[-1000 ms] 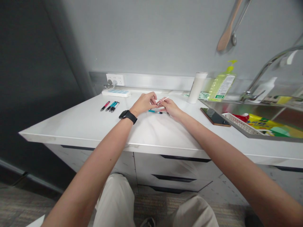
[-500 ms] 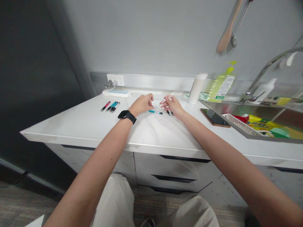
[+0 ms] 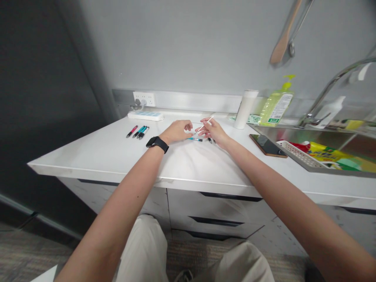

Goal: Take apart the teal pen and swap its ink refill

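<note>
White countertop (image 3: 111, 156) lies bare toward its front edge. Right hand (image 3: 213, 131) pinches a thin white refill (image 3: 203, 125); left hand (image 3: 177, 132) rests loosely curled, partly hiding the teal pen (image 3: 196, 139).

A white countertop (image 3: 188, 164) carries a row of pens (image 3: 137, 132) at its left rear, a teal pen (image 3: 195, 139) at mid-depth, a white power strip (image 3: 145, 115) against the wall, a white cylinder (image 3: 245, 109), a green soap bottle (image 3: 276, 105) and a phone (image 3: 268, 145) beside the sink (image 3: 323, 156).
</note>
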The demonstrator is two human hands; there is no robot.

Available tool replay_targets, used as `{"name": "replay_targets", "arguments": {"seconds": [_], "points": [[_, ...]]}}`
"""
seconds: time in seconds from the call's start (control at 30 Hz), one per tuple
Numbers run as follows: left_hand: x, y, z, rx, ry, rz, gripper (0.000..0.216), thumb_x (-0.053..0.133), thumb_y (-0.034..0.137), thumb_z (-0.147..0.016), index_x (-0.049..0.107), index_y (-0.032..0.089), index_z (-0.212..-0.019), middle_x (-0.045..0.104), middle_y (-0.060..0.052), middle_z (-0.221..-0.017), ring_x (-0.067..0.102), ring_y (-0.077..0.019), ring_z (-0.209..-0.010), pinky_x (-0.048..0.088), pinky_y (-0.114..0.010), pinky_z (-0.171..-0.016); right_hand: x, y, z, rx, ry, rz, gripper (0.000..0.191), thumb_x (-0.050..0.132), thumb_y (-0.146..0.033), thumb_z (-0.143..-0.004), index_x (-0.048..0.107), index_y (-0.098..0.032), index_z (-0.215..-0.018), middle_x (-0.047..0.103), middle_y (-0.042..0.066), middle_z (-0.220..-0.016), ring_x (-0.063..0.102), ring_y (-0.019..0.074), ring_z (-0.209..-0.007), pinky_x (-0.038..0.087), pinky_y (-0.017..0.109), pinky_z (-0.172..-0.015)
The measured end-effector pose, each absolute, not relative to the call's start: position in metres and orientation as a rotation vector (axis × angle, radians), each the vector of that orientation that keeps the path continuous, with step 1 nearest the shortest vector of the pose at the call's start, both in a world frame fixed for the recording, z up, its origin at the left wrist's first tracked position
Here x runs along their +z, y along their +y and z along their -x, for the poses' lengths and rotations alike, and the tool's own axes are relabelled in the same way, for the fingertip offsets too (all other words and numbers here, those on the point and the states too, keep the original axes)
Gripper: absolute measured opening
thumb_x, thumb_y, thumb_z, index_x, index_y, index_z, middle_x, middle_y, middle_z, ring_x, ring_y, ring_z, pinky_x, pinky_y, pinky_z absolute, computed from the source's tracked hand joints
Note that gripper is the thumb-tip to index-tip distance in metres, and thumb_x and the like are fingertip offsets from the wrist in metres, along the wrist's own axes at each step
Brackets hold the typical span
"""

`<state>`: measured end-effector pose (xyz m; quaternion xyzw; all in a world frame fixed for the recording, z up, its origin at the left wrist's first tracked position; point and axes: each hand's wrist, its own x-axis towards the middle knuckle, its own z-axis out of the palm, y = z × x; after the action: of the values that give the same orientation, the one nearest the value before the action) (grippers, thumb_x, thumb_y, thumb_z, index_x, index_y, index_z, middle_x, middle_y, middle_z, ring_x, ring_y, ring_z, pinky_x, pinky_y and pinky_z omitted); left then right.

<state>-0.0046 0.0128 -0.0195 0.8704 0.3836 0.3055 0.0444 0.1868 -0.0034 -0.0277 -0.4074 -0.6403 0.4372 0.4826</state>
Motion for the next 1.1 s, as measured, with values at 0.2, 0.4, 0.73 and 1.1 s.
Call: {"name": "replay_targets", "arguments": {"seconds": [0.2, 0.4, 0.73, 1.1], "points": [[-0.015, 0.001, -0.007, 1.021, 1.039, -2.520, 0.021, 0.061, 0.015, -0.067, 0.058, 0.015, -0.088, 0.069, -0.001, -0.075, 0.064, -0.0128, -0.071, 0.047, -0.024, -0.069, -0.026, -0.006, -0.186, 1.103, -1.556, 0.952, 0.017, 0.046, -0.037, -0.091, 0.046, -0.023, -0.101, 0.071, 0.003, -0.082, 0.065, 0.0103, -0.062, 0.046, 0.018, -0.054], [-0.016, 0.004, -0.003, 1.029, 1.055, -2.530, 0.022, 0.059, 0.011, -0.066, 0.056, 0.016, -0.088, 0.068, 0.000, -0.071, 0.062, -0.0120, -0.067, 0.045, -0.022, -0.064, -0.023, -0.008, -0.183, 1.127, -1.478, 0.958, 0.011, 0.042, -0.026, -0.094, 0.050, -0.018, -0.091, 0.067, 0.005, -0.088, 0.065, 0.0101, -0.069, 0.050, 0.020, -0.056], [-0.022, 0.017, 0.011, 0.729, 1.166, -2.731, 0.012, 0.062, 0.011, -0.061, 0.063, 0.017, -0.071, 0.066, 0.000, -0.066, 0.060, -0.0133, -0.063, 0.044, -0.023, -0.062, -0.021, 0.003, -0.190, 1.038, -1.389, 1.018, 0.015, 0.051, -0.030, -0.090, 0.054, -0.018, -0.082, 0.055, 0.000, -0.073, 0.054, 0.0071, -0.054, 0.045, 0.017, -0.046], [-0.020, 0.021, 0.009, 0.706, 1.126, -2.752, 0.011, 0.061, 0.009, -0.065, 0.068, 0.017, -0.070, 0.069, -0.002, -0.069, 0.061, -0.0135, -0.067, 0.044, -0.023, -0.068, -0.019, -0.005, -0.187, 1.054, -1.462, 1.077, 0.014, 0.048, -0.023, -0.091, 0.056, -0.017, -0.082, 0.056, 0.001, -0.076, 0.054, 0.0061, -0.054, 0.044, 0.016, -0.045]]}}
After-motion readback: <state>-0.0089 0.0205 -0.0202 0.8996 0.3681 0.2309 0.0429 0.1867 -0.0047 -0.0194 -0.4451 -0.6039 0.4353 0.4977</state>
